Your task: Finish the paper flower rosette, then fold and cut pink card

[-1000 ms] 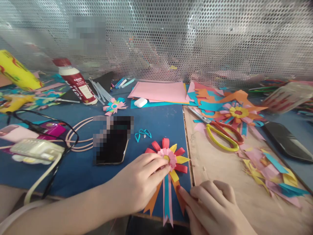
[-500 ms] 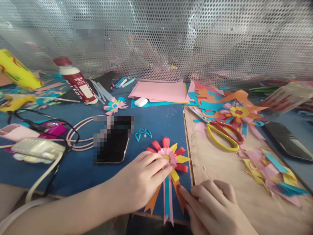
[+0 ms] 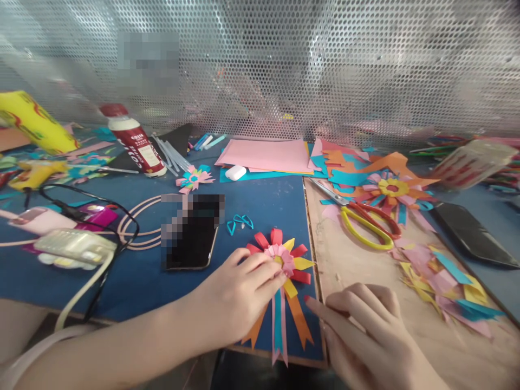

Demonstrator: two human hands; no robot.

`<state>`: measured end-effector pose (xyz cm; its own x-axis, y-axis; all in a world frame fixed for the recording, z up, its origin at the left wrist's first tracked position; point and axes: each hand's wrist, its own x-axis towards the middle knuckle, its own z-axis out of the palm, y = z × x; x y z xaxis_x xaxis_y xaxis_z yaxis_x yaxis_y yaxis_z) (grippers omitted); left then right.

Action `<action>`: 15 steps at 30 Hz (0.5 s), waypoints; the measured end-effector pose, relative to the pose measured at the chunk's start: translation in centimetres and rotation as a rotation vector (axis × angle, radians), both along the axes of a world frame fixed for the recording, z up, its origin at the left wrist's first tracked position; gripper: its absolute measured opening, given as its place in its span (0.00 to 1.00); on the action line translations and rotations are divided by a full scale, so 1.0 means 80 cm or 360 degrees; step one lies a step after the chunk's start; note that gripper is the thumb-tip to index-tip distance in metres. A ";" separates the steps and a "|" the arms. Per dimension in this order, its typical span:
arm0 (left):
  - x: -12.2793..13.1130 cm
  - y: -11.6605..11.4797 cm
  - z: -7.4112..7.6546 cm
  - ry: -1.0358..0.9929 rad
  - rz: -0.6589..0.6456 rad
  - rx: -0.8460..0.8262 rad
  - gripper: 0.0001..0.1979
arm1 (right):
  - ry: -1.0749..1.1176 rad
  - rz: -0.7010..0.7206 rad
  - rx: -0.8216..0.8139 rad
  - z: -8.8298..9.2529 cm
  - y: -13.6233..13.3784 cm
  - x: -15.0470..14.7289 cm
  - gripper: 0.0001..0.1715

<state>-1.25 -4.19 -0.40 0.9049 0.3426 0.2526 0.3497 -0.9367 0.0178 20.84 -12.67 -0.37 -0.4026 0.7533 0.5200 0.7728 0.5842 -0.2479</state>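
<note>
your right hand has drawn back off the orange tail of the red-and-yellow looped paper rosette, so the tail now shows whole. the hand rests on the bare wooden board, fingers loosely curled, index stretched out, holding nothing. your left hand keeps bunched fingertips pressed on the rosette's pink centre, at the blue mat's right edge; its thumb is hidden. three flowers counted: this one, a large orange-and-blue flower, a small pink-and-blue flower.
</note>
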 end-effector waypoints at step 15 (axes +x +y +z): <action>0.015 0.011 0.007 -0.0277 0.0117 -0.0102 0.08 | -0.0008 -0.0063 0.0035 0.005 0.009 0.027 0.18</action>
<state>-0.06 -3.33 0.19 0.8214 0.4266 0.3787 0.4034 -0.9038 0.1430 23.02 -11.99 0.05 -0.3755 0.7569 0.5349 0.7964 0.5587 -0.2314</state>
